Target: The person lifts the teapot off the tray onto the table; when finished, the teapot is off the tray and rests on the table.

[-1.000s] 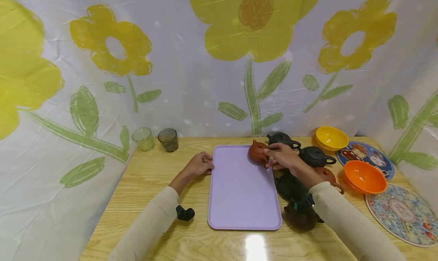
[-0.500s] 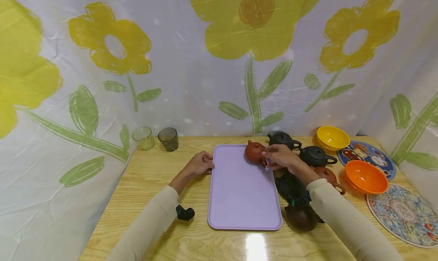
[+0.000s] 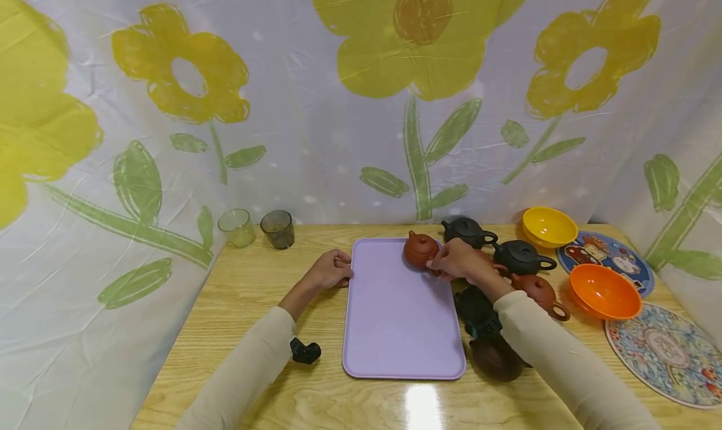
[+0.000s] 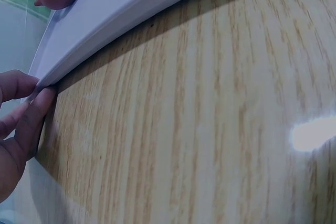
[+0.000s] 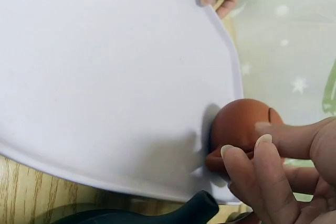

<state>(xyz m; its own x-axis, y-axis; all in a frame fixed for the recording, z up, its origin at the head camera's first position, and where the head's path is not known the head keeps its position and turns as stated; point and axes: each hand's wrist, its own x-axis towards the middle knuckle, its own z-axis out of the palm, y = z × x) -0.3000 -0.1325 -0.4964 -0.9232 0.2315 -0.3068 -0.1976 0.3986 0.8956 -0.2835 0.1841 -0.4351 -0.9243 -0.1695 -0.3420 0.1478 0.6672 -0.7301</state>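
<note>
A lavender tray lies on the wooden table. At its left rim my left hand pinches the edge between thumb and fingers, as the left wrist view shows. A reddish-brown clay teapot sits upright, lid on, in the tray's far right corner. My right hand is at this teapot's handle side. In the right wrist view its curled fingers and thumb close around the handle, which they partly cover.
Several teapots crowd the tray's right side: black ones, a reddish-brown one and a dark brown one. Farther right are a yellow bowl, an orange bowl and round mats. Two glasses stand back left.
The reddish-brown teapot shifted slightly left on the tray, then stayed put. My right hand has turned and its fingers have drawn in at the handle. My left hand has not moved.
</note>
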